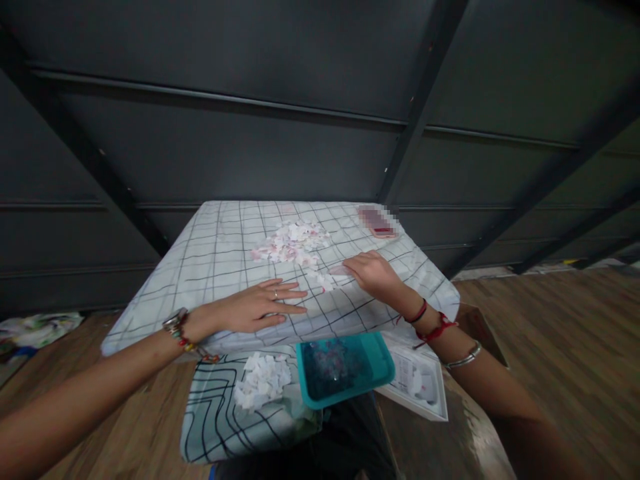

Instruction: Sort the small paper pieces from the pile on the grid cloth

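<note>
Teal tray [350, 392] partly hides the white box [413, 408], near paper scraps [264, 381].

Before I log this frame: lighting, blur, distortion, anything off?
Head view: dim light, dark wall, paler tablecloth; head view: paper scraps soft-edged, pale bit at the right hand too blurred to identify; head view: wide-angle stretch toward the edges, coarse pixel blocks over part of the phone.

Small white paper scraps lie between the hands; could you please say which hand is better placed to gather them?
Probably the right hand: its fingers curl beside the white paper scraps, while the left hand is palm-down, fingers spread.
</note>
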Action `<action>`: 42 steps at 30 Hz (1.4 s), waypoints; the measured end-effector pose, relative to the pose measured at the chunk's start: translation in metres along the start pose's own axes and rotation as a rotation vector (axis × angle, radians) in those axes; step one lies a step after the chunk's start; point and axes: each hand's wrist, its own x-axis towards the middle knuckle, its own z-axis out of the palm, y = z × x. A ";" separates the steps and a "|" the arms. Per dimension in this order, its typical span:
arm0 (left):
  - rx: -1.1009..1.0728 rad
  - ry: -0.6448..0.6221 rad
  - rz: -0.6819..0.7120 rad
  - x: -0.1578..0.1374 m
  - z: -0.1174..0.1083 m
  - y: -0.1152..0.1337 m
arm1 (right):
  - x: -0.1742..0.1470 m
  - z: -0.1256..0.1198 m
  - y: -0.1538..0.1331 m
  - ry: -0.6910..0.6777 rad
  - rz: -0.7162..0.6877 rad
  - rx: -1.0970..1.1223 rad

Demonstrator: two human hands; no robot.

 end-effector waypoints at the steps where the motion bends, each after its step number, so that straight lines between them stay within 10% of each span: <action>1: 0.000 -0.003 -0.002 0.000 0.000 0.000 | -0.001 0.001 -0.001 -0.001 -0.018 0.003; 42: 0.036 -0.025 -0.015 0.000 0.002 -0.001 | 0.014 0.000 -0.014 0.105 -0.160 -0.026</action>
